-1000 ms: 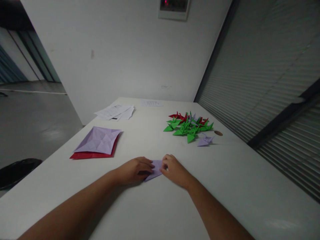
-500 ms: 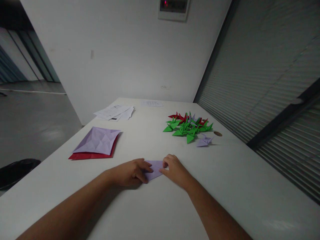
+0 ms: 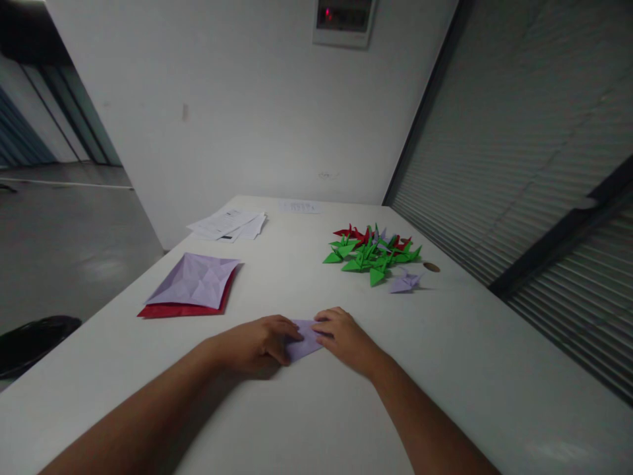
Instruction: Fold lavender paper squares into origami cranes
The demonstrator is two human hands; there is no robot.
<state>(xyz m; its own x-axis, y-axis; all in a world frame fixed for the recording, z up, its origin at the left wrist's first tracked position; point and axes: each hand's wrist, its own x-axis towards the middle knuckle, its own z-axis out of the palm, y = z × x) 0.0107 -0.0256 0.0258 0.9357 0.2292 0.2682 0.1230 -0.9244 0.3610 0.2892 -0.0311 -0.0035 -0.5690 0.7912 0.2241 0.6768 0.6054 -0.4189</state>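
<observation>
A small folded piece of purple origami paper lies on the white table in front of me. My left hand holds it down at its left side, with the index finger over the top and the thumb at the near left edge. From the right, my right hand grips the paper's right edge, its fingers reaching over the upper side. The fingers of both hands cover parts of the paper, so its full outline and folds are partly hidden.
Larger purple sheets with creases rest on red paper at left. Green paper cranes, red ones and a purple crane sit at right, near a round table hole. Printed sheets lie farther back.
My right hand's fingers have moved slightly left and stretched farther over the paper's upper edge. My left hand stays almost in place. The whole view has shifted slightly.
</observation>
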